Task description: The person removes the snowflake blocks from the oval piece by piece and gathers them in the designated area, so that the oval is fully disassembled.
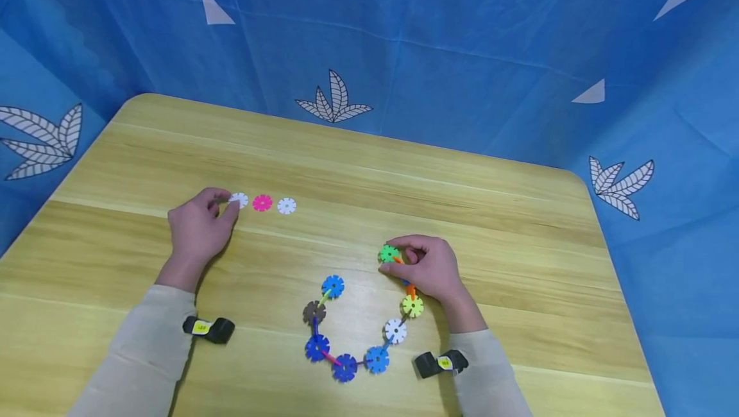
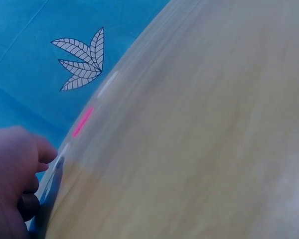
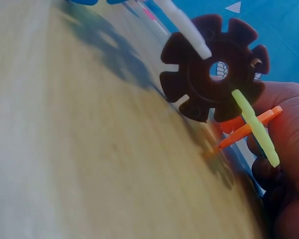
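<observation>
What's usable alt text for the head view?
A person's right hand grips a green disc at one end of a curved chain of notched, multicoloured discs on a wooden table. The left hand touches a white disc, beside which lie a pink disc and another white disc in a row. Blue cloth hangs behind.

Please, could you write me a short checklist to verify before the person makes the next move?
1. Right grip holds the green disc: ok.
2. Left grip pinches the leftmost white disc: cannot tell, though it touches it.
3. Pink disc and other white disc lie apart on the table: ok.
4. Links between green disc and yellow-green disc all joined: cannot tell, partly hidden.
5. Chain ends meet: not ok, a gap separates green disc from blue end disc.
</observation>
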Tool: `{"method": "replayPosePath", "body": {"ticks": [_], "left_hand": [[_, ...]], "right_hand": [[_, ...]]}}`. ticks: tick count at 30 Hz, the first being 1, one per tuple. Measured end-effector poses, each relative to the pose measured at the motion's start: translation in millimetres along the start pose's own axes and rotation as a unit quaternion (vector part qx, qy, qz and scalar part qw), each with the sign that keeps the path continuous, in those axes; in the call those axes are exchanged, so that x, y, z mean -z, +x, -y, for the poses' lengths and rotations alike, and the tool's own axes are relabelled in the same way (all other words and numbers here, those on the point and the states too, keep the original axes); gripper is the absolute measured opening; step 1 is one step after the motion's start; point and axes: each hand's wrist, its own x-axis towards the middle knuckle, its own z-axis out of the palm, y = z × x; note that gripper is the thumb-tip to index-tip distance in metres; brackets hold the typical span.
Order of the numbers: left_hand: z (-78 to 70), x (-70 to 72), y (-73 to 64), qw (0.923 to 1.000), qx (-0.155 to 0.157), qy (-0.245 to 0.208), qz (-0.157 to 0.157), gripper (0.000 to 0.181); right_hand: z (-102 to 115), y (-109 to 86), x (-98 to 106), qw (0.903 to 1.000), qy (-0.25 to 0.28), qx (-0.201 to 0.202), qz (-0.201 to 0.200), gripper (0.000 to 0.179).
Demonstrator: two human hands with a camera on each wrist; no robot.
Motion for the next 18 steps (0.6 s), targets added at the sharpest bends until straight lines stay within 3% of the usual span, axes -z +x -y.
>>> {"method": "replayPosePath", "body": {"ticks": [10, 18], "left_hand": [[-12.9, -0.5, -6.7, 0.9989, 0.028, -0.036, -0.011, 0.023], [-26.7, -0.6, -10.4, 0.9964, 0.016, -0.069, -0.047, 0.019]], "right_hand": [[1, -2.2, 3, 0.999, 0.026, 0.001, 0.036, 0.042], [2, -13.0, 9, 0.9985, 0.042, 0.025, 0.023, 0.052]]}}
